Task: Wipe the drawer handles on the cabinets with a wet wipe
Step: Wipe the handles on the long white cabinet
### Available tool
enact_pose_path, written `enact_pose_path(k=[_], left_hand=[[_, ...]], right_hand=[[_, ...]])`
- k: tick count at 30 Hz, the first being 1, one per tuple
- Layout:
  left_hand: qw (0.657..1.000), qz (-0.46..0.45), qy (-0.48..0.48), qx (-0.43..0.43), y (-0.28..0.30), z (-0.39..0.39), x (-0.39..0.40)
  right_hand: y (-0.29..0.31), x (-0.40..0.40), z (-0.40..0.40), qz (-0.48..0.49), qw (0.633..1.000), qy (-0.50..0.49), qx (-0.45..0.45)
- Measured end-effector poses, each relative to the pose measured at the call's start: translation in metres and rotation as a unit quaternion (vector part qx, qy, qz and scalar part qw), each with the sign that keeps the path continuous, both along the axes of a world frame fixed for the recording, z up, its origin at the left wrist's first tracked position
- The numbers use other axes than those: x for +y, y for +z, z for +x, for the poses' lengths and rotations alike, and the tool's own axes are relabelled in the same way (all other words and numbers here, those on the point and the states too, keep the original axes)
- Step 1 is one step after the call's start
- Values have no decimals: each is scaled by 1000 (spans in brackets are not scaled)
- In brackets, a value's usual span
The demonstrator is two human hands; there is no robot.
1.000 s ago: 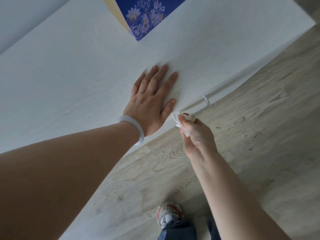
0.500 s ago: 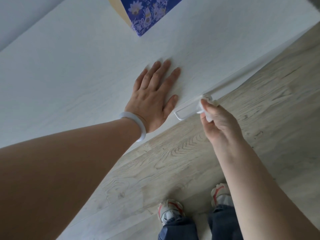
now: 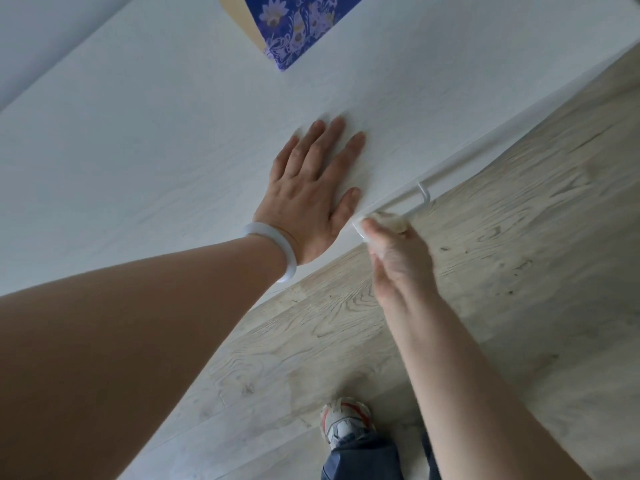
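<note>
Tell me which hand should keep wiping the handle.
Right. The right hand already pinches the wipe against the handle. The left hand lies flat on the cabinet top, holding nothing.

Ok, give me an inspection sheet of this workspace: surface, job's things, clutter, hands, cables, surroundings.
Surface: white wood-grain cabinet top, seen from above.
Job's things: white bar drawer handle on the cabinet front edge; wet wipe bunched against its near end.
Clutter: blue floral box on the cabinet top, partly out of frame.
Hands: left hand flat on the top, fingers spread, white bangle at the wrist; right hand has its grip on the wipe at the handle.
Cables: nothing seen.
Surroundings: pale wood-plank floor; a sneaker and dark trouser leg below.
</note>
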State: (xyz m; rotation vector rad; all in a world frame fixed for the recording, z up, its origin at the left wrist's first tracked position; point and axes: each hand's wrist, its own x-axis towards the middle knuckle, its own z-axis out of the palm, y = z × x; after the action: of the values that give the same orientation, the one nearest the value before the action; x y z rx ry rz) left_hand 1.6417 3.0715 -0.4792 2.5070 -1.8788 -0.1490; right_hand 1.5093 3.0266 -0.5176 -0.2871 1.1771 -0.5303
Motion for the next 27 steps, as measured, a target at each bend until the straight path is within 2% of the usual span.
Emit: enact_pose_path(k=[6,11,15,18,20,24,27], left_hand=[[1000,5,-2,0,0,0,-2],[1000,5,-1,0,0,0,0],[1000,9,0,1,1,-1,-1],[1000,9,0,2,2,-1,-1],[1000,8,0,3,2,-1,-1],[1000,8,2,5,1,-1,-1],[1000,4,2,9,2,-1,-1]], right_hand=[[-2,6,2,26,998,-12,-48],[-6,-2,-18,44,986,79,-142],[-10,-29,-30,48,973,151,-166],[-13,-52,-38,59,973,114,-191],[-9,-70,-44,52,982,89,-156],[-1,-88,-52,36,990,117,-75],[4,-99,-52,-31,997,69,9]])
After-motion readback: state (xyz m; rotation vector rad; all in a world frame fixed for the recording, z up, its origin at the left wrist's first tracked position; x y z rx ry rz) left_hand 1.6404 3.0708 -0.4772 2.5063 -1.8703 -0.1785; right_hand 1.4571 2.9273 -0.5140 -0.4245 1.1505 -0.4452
